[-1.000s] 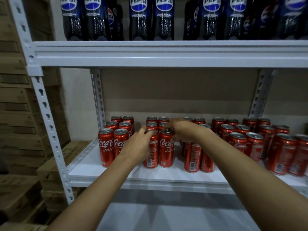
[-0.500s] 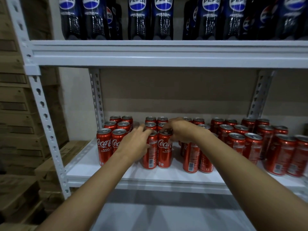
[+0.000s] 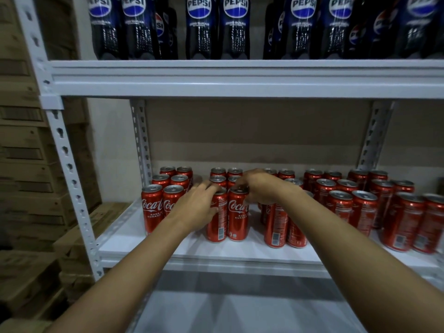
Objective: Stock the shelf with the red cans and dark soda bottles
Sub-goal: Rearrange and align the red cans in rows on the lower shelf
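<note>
Left hand [image 3: 195, 207] reaches in from seven o'clock, forearm stretched long, fingers curled round the upper half of a front-row red can [image 3: 217, 217] with the thumb on its near face. Right beside it, touching, stands a second front can [image 3: 238, 215] with its logo facing out, and the right hand [image 3: 260, 188] comes in from five o'clock, wrist arched above, fingers hooked down over that can's rim and gripping it from the top. Both cans stand upright on the white lower shelf [image 3: 216, 254], near its front edge.

At nine o'clock of the hands sits a tidy block of red cans [image 3: 165, 188], two wide and running back to the wall. Behind the hands more cans line up in pairs. At three o'clock a looser crowd of cans [image 3: 374, 203] spreads toward the frame's right edge, some turned with barcodes showing.

Up at twelve o'clock the upper shelf [image 3: 240, 78] carries a row of dark Pepsi bottles [image 3: 216, 27], upright, labels forward, only their lower parts in view. Perforated white uprights [image 3: 64, 152] frame the rack. Far left, at nine o'clock, brown cardboard cartons [image 3: 21, 164] stack high beside it. Brown board backs the lower bay, and the lighting is dim.
</note>
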